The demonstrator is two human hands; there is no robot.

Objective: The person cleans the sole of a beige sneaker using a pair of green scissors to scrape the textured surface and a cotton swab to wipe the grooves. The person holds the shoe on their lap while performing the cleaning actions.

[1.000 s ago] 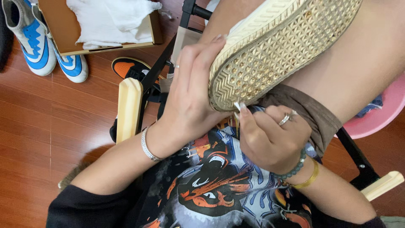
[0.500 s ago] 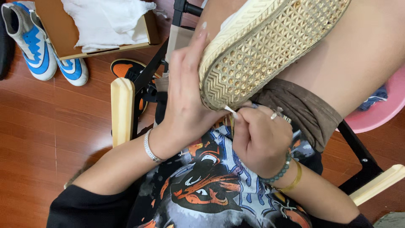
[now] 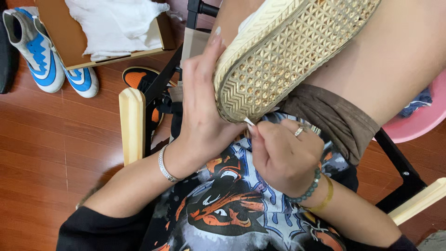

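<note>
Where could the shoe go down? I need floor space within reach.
Bare wood floor lies left of the chair's wooden armrest, below the blue-and-white sneakers. Crowded: the cardboard box above, and the lap, where the left hand and right hand work on the shoe.

Bright, even indoor light, soft shadows, sharp focus throughout.

We note the shoe (image 3: 292,56): rough, matt rubber sole, waffle-patterned, dirt-yellowed. Left of it, glossy wooden floor (image 3: 51,153), smooth pale-wood armrest (image 3: 132,125), crumpled white paper in a cardboard box (image 3: 69,42).
</note>
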